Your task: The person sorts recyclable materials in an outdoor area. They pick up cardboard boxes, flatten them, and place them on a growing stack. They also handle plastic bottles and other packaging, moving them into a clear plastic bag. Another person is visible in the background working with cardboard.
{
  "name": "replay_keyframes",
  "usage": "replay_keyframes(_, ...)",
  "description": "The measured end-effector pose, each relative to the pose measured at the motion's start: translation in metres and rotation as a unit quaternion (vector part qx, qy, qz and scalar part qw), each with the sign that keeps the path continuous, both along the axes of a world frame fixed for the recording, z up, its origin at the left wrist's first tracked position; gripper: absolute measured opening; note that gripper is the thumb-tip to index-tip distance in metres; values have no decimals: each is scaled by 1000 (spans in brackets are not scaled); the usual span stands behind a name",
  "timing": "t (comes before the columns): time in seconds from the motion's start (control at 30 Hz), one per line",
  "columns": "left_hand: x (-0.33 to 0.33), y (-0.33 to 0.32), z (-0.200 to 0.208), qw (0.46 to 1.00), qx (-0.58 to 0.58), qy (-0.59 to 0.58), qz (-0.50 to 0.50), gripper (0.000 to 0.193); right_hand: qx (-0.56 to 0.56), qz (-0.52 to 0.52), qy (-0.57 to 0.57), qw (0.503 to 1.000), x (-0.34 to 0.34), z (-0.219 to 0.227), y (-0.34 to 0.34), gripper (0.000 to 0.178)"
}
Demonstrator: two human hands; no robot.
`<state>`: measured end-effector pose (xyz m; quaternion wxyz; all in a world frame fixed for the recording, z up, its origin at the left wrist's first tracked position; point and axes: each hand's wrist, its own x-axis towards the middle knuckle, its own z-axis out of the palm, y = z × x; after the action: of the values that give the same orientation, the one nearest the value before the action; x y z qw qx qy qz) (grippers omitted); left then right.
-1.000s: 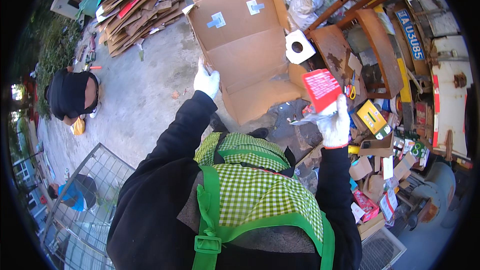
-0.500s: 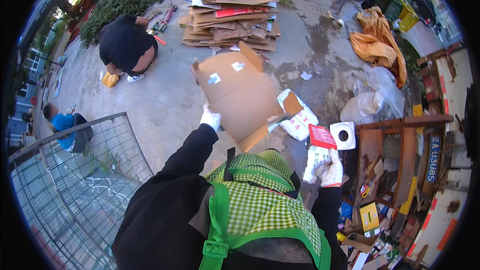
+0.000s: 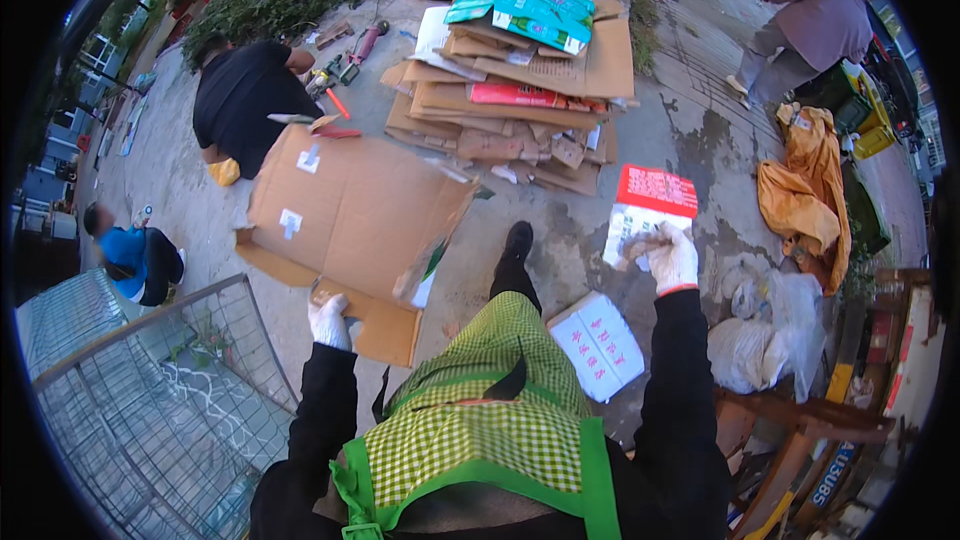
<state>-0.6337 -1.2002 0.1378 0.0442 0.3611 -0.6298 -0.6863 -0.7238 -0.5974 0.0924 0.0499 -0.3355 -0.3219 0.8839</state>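
My left hand [image 3: 329, 324], in a white glove, grips the lower edge of a large opened-out brown cardboard box [image 3: 350, 205]. The sheet is held up at the left, with two pale tape crosses on it. My right hand [image 3: 674, 258], also gloved in white, pinches a smaller red-and-white cardboard piece [image 3: 655, 202] out at the right. Some of its fingers are hidden by the piece. Between my arms, a white cardboard piece [image 3: 597, 345] with pink marks lies on the ground beside my green checked apron [image 3: 470, 430].
Ahead rises a stack of flattened cardboard [image 3: 530, 100]. A person in black [image 3: 255, 100] crouches beyond my sheet; others are at far left and far right. A wire-mesh frame [image 3: 170, 390] stands at left. Plastic bags [image 3: 765, 325] and wooden furniture [image 3: 790, 420] line the right.
The brown cardboard has swung left and lower with my left hand. My right hand has moved forward with the red-and-white piece. The stack is nearer, and one foot now shows ahead.
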Motion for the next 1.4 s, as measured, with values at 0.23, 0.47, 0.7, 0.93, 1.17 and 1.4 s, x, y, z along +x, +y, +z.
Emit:
replay_keyframes(0.23, -156, 58, 20, 993, -8, -38, 109, 36, 59, -36, 129, 989, -367, -56, 31, 36)
replay_keyframes(0.47, -224, 77, 21, 986, 9, -61, 153, 19, 254, -30, -77, 964, -505, -106, 37, 33)
replay_keyframes(0.7, -274, 82, 11, 988, 56, -70, 126, 27, 185, -31, -165, 968, -488, -138, 19, 37)
replay_keyframes(0.93, -262, 71, 8, 988, 79, -78, 106, 28, 22, -19, -18, 999, -477, -166, 1, 29)
replay_keyframes(1.17, -274, 86, 5, 989, 70, -89, 96, 62, 430, 290, -278, 808, -475, -151, -17, 77)
replay_keyframes(1.4, -338, 129, 17, 996, -35, -30, 74, 48, 538, 442, -278, 662, -439, -29, -28, 71)
